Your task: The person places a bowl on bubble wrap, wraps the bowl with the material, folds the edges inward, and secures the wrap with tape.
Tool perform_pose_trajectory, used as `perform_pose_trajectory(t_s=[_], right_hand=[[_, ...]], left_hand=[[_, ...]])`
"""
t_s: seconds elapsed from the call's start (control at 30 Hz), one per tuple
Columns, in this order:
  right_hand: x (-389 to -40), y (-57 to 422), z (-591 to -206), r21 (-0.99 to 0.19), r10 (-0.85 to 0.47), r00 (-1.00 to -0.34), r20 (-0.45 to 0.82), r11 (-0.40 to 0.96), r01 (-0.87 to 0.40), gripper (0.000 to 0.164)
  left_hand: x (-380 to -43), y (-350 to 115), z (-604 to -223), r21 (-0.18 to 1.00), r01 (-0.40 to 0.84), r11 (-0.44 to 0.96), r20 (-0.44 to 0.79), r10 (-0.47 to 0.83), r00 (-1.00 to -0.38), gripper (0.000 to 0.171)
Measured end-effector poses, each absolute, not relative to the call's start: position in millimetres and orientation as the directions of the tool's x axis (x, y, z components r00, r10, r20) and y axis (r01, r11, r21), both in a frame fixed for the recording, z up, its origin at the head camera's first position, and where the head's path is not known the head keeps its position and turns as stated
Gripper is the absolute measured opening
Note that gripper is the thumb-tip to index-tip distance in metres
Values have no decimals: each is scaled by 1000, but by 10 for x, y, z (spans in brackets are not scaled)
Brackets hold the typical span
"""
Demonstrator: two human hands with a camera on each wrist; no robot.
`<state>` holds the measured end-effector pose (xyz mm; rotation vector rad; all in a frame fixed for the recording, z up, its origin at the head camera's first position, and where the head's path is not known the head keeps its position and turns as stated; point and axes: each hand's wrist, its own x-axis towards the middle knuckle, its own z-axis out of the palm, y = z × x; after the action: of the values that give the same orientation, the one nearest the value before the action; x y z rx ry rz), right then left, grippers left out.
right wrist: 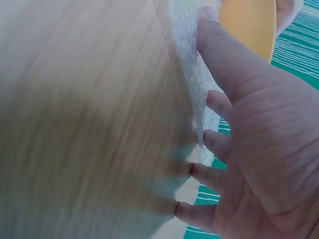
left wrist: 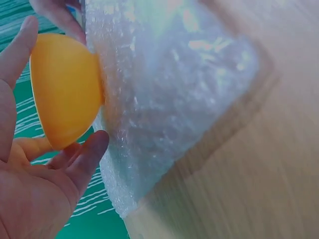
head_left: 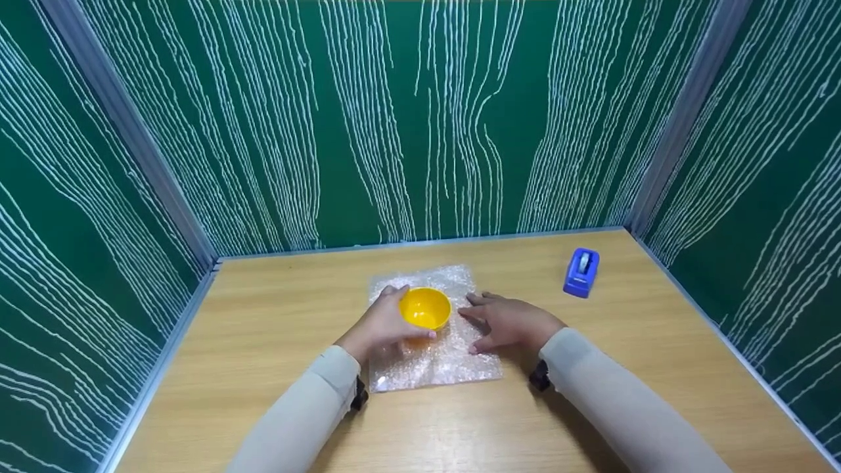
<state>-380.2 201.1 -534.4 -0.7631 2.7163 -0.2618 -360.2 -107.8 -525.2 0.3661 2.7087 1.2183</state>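
Note:
A yellow bowl (head_left: 427,306) stands upright on a sheet of bubble wrap (head_left: 453,365) laid on the wooden table. My left hand (head_left: 381,323) holds the bowl from its left side, thumb and fingers on opposite parts of the wall, as the left wrist view shows around the bowl (left wrist: 67,89). At the sheet's right edge, my right hand (head_left: 514,322) rests palm down with spread fingers. In the right wrist view its thumb and nearer fingers (right wrist: 218,144) touch the bubble wrap (right wrist: 185,37), while the outer fingertips are on the table.
A blue tape dispenser (head_left: 581,272) sits at the back right of the table (head_left: 295,315). Green panels (head_left: 355,131) with white streaks rise behind the table and along both sides, joined by grey corner posts (head_left: 686,112).

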Motion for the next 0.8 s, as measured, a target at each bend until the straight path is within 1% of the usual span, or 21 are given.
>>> perform_pose_trajectory(t_s=[0.13,0.2,0.3,0.43,0.57,0.8], right_hand=[[-3801,2006,-5346,-259,-538,-808,-240,838,-481,91],[-3802,2006,-5349,-270,-540,-807,-237,835,-480,92],[-3804,2007,-5354,-278,-541,-808,-232,833,-478,91],[-3797,1999,-5377,-259,-542,-810,-225,834,-486,91],[-3807,1997,-5395,-250,-536,-814,-223,839,-484,90],[-3775,2007,-5343,-304,-514,-820,-253,846,-437,89]], left_hand=[[-3605,-1078,-5252,769,137,624,-42,263,-964,109],[-3608,-1071,-5250,776,131,617,-45,261,-964,107],[-3619,-1057,-5245,770,127,625,-51,259,-964,107],[-3631,-1050,-5231,758,112,643,-75,256,-964,111],[-3642,-1042,-5201,765,83,638,-103,249,-963,110],[-3623,-1023,-5140,775,42,631,-134,229,-964,107]])
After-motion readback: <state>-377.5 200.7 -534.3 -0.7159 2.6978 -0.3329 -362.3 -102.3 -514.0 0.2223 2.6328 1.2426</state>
